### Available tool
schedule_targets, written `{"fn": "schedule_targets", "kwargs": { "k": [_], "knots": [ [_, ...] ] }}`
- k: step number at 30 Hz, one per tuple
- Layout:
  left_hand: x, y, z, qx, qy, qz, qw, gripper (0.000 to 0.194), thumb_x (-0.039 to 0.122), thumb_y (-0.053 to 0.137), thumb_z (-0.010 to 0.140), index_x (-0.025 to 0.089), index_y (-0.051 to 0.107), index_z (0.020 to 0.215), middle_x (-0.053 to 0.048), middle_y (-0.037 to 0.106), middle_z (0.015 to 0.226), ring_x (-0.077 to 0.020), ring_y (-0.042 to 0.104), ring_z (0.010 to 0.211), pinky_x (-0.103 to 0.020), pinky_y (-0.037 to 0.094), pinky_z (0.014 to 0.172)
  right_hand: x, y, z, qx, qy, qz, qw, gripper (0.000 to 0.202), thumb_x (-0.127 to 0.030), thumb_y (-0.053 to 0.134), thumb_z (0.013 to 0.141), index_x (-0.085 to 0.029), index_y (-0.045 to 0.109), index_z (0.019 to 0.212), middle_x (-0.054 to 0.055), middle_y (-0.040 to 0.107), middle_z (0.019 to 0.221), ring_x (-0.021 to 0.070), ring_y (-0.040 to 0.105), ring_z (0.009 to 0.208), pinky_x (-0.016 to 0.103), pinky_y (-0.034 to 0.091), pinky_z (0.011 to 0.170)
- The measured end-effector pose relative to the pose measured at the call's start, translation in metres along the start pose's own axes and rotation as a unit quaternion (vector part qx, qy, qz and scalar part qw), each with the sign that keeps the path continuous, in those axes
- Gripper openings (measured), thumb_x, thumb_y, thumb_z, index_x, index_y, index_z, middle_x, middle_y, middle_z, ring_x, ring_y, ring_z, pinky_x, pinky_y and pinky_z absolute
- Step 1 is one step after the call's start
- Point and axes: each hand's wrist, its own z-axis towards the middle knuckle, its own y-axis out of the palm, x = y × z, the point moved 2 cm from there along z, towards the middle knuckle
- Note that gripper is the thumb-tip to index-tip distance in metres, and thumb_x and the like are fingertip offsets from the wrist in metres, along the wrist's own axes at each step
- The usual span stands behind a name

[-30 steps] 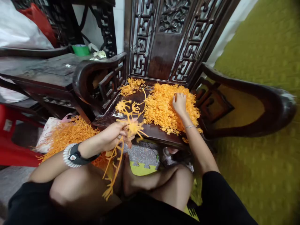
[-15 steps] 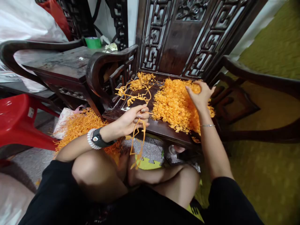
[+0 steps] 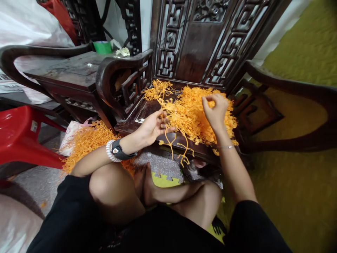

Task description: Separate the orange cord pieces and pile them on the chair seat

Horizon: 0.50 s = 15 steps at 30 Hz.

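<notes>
My left hand [image 3: 154,128] is closed on a thin orange branching strand [image 3: 172,138], in front of the chair seat. Forked ends dangle below its fingers, and more of the strand reaches up past the fingertips. My right hand [image 3: 217,112] hovers over the right side of a large heap of curly orange pieces [image 3: 195,116]. Its thumb and forefinger are pinched together in a ring; anything between the tips is too small to make out. Behind my left hand, a smaller orange clump [image 3: 159,89] lies on the dark wooden seat [image 3: 149,109].
Carved armrests flank the seat, the left one [image 3: 123,63] and the right one [image 3: 289,84]. Long orange strands [image 3: 89,140] are heaped by my left forearm, beside a red plastic stool [image 3: 18,133]. A green tape roll [image 3: 102,47] sits on the side table [image 3: 65,70].
My left hand has shifted right and slightly up, swinging the strand's hanging ends to the right. My right hand has moved a little left, its thumb and forefinger closing from apart into a pinch.
</notes>
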Motion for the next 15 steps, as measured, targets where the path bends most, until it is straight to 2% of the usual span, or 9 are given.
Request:
{"fn": "schedule_targets", "kwargs": {
  "k": [2,4,5,7,9,12,13,15],
  "knots": [
    [0.001,0.001,0.001,0.014,0.028,0.006,0.999,0.029,0.020,0.036,0.097,0.016,0.048,0.071,0.003,0.047,0.055,-0.0059,0.040,0.041,-0.023,0.054,0.060,-0.037,-0.029,-0.020,0.064,-0.033,0.121,0.990,0.033,-0.043,0.045,0.094,-0.021,0.055,0.070,0.003,0.061,0.072,0.0182,0.059,0.070,0.036,0.047,0.071],
    [0.002,0.002,0.001,0.026,0.048,0.010,0.998,0.029,0.020,0.036,0.097,0.016,0.048,0.071,0.002,0.048,0.057,-0.0063,0.042,0.043,-0.024,0.054,0.063,-0.077,-0.057,-0.042,0.055,-0.131,0.192,0.971,0.036,-0.046,0.044,0.095,-0.022,0.054,0.069,0.001,0.059,0.067,0.0168,0.057,0.065,0.035,0.046,0.066],
    [0.002,0.003,0.001,0.030,0.054,0.011,0.998,0.029,0.020,0.036,0.097,0.016,0.048,0.071,0.002,0.048,0.058,-0.0065,0.043,0.044,-0.025,0.055,0.065,-0.094,-0.069,-0.053,0.046,-0.182,0.189,0.964,0.033,-0.046,0.051,0.091,-0.022,0.054,0.069,0.000,0.057,0.064,0.0163,0.056,0.062,0.036,0.046,0.069],
    [0.002,0.005,-0.001,0.029,0.067,0.016,0.997,0.030,0.023,0.038,0.098,0.016,0.048,0.071,0.002,0.049,0.059,-0.0069,0.045,0.046,-0.025,0.055,0.066,-0.117,-0.085,-0.066,0.038,-0.211,0.164,0.963,0.024,-0.044,0.063,0.084,-0.022,0.057,0.077,0.000,0.058,0.068,0.0173,0.056,0.066,0.037,0.046,0.071],
    [0.000,0.006,-0.002,0.020,0.078,0.025,0.996,0.030,0.025,0.038,0.098,0.017,0.047,0.071,0.002,0.049,0.060,-0.0071,0.046,0.047,-0.024,0.054,0.064,-0.125,-0.088,-0.069,0.026,-0.170,0.150,0.974,0.031,-0.045,0.071,0.078,-0.022,0.058,0.094,0.004,0.062,0.085,0.0201,0.058,0.077,0.037,0.048,0.072],
    [-0.002,0.009,-0.008,0.009,0.088,0.044,0.995,0.029,0.026,0.038,0.098,0.017,0.047,0.072,0.002,0.048,0.061,-0.0071,0.045,0.046,-0.021,0.052,0.057,-0.127,-0.073,-0.064,-0.043,-0.103,0.152,0.982,0.058,-0.053,0.067,0.079,-0.021,0.049,0.123,0.011,0.059,0.111,0.0231,0.059,0.091,0.038,0.051,0.075],
    [-0.003,0.011,-0.011,0.006,0.089,0.052,0.995,0.029,0.027,0.038,0.098,0.017,0.047,0.073,0.002,0.048,0.061,-0.0071,0.045,0.046,-0.021,0.052,0.056,-0.128,-0.067,-0.062,-0.065,-0.092,0.154,0.982,0.056,-0.052,0.062,0.083,-0.020,0.046,0.126,0.011,0.058,0.112,0.0229,0.058,0.092,0.038,0.050,0.078],
    [-0.001,0.016,-0.021,-0.004,0.093,0.068,0.993,0.028,0.028,0.038,0.098,0.017,0.047,0.074,0.003,0.046,0.061,-0.0068,0.044,0.046,-0.021,0.052,0.055,-0.131,-0.059,-0.061,-0.085,-0.076,0.173,0.978,0.038,-0.047,0.049,0.092,-0.019,0.052,0.119,0.009,0.061,0.102,0.0207,0.058,0.088,0.037,0.048,0.079]
  ]
}}
